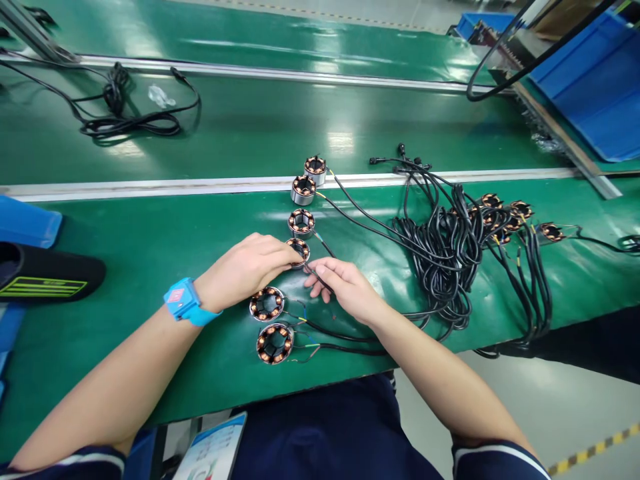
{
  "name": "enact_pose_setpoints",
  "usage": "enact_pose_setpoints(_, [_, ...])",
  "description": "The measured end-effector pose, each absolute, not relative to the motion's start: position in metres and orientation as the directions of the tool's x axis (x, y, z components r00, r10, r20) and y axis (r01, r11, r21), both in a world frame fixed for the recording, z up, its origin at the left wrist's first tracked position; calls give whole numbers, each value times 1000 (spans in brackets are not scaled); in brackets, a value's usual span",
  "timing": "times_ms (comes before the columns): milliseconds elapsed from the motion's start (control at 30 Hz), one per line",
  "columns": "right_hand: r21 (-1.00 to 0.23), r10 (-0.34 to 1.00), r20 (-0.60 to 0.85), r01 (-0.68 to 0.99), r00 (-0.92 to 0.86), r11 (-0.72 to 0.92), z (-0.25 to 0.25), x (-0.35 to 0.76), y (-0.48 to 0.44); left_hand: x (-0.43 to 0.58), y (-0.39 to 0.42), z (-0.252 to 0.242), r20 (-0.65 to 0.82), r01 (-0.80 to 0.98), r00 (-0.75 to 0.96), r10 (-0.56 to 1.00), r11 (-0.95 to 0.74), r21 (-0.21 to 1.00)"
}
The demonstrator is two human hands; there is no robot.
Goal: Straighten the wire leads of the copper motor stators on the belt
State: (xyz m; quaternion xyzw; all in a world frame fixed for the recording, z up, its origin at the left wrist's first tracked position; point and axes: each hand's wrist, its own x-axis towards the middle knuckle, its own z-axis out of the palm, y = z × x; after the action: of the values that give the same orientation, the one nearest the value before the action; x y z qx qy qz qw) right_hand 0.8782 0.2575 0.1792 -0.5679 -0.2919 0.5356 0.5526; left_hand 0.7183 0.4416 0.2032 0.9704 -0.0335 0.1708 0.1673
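Observation:
My left hand (250, 265), with a blue watch on its wrist, grips the left side of a motor stator (300, 251), a metal ring with copper windings. Its fingertips are partly hidden behind the hand. To the right, my right hand (345, 285) pinches the black cable (315, 271) close to that stator. More stators form a rough column: one stator (301, 221) just beyond, two at the white strip, and two nearer me, a stator (267, 304) and another (275, 344). Thin coloured wires join the near two to black cables.
A heap of black cables (440, 247) lies right of my hands, with several more stators (520, 210) beyond it. At left are a black cup-like container (50, 272) and a blue bin (30, 220). A cable coil (130, 123) and large blue bin (590, 87) sit farther back.

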Motion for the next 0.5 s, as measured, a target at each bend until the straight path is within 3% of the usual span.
enact_pose_setpoints(133, [-892,895,-354,-384,270,-237,187,874,257,717,443,205,291,-145,956,-31,-915,377])
enact_pose_setpoints(500, [-831,820,-450,-501,354,-240,193,867,262,708,446,214,216,-212,968,-130,-881,422])
